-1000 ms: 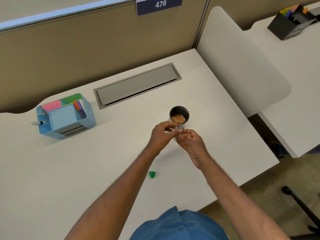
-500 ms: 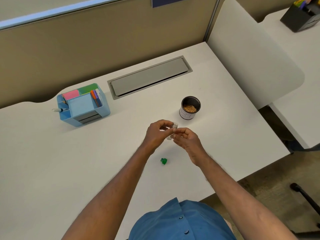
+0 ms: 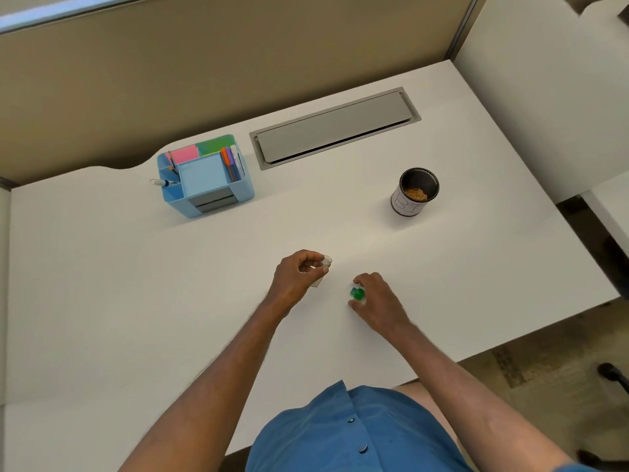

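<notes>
My left hand (image 3: 297, 275) holds a small clear vial (image 3: 324, 267) between thumb and fingers, just above the white desk (image 3: 102, 301); its open mouth points up and to the right. My right hand (image 3: 377, 303) is low on the desk to the right of it, and its fingertips pinch a small green cap (image 3: 356, 294). A black cup (image 3: 415, 192) with a white label and brownish bits inside stands farther back on the right.
A light blue desk organizer (image 3: 207, 178) with sticky notes, pens and a marker stands at the back left. A grey cable hatch (image 3: 335, 127) is set into the desk behind. A white partition (image 3: 544, 90) borders the right side.
My right hand left the vial and dropped to the green cap, which it now pinches. My left hand keeps the vial. The camera view shifted, so the cup sits farther from my hands.
</notes>
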The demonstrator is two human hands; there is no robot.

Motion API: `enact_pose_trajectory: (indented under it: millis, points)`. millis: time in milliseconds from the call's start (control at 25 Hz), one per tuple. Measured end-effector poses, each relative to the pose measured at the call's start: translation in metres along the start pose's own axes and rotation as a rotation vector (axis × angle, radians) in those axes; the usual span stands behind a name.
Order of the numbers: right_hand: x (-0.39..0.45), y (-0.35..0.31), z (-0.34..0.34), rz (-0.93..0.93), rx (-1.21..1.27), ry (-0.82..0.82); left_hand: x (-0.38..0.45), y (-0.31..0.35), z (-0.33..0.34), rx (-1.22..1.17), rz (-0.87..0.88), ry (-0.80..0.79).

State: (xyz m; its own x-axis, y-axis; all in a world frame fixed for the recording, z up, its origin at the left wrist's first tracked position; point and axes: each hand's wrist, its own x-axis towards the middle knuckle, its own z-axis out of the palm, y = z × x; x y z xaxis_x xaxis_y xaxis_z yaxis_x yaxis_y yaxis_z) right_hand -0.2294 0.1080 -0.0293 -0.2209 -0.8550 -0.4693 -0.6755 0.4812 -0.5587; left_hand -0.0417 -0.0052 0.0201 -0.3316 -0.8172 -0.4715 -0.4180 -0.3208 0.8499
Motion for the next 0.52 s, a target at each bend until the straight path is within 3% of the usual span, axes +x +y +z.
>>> enact_pose_trajectory:
  millis: [240, 360, 440, 520]
  points:
    - [0.001, -0.005, 0.011, -0.003, -0.052, 0.114, -0.019, -0.03, -0.02, 0.003, -0.017, -0.001]
    - [0.004, -0.026, 0.006, 0.078, 0.297, 0.13, -0.025, -0.034, -0.03, 0.023, 0.007, -0.009]
    - [0.006, -0.051, 0.0, 0.072, 0.621, 0.045, -0.026, -0.033, -0.038, 0.065, 0.041, 0.004]
    - [0.01, -0.075, -0.002, -0.016, 0.653, 0.024, -0.027, -0.032, -0.048, 0.098, 0.08, 0.023]
